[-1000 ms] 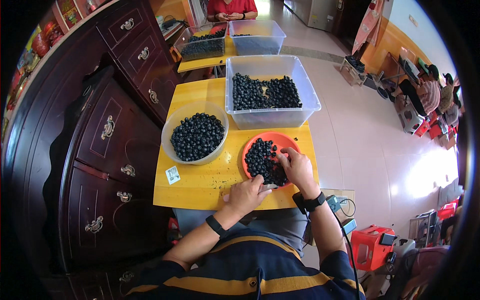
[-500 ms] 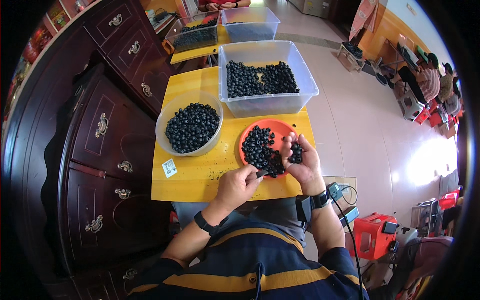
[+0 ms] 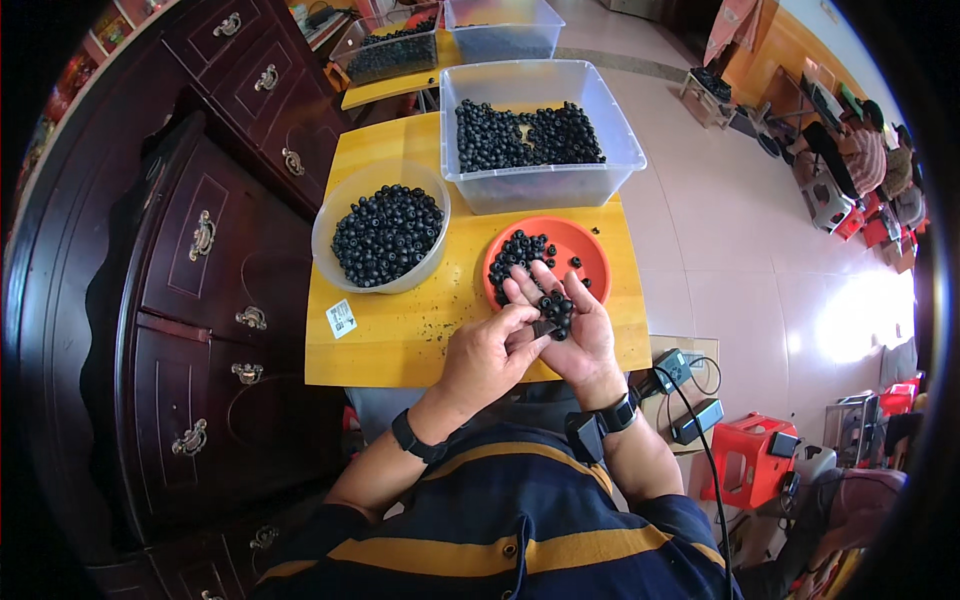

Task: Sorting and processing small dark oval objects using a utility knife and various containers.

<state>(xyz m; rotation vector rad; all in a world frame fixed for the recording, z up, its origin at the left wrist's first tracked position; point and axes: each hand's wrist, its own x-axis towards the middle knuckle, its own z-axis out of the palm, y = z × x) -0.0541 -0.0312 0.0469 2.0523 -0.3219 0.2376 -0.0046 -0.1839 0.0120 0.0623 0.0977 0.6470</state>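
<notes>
My left hand [image 3: 490, 350] pinches a small dark flat blade-like piece [image 3: 543, 328] between thumb and fingers, its tip at the beads in the other palm. Palm up, my right hand [image 3: 588, 345] cups several black beads [image 3: 560, 312], round with holes in them, its fingers partly spread. Both hands are over the near edge of a red-orange plate [image 3: 590, 245], where more black beads [image 3: 522, 245] lie, mostly on the left side; the hands hide part of it.
On the yellow table [image 3: 380, 350] stand a round translucent tub [image 3: 325, 245] and a large clear bin [image 3: 545, 190], both holding black beads. A white label [image 3: 341, 318] lies at the left. Dark cabinets [image 3: 220, 240] flank the table; a red stool [image 3: 750, 460] and cable are at right.
My right hand has moved left and nearer to me, now palm up with beads in it. The left hand has shifted right to meet it. Fewer beads show on the plate.
</notes>
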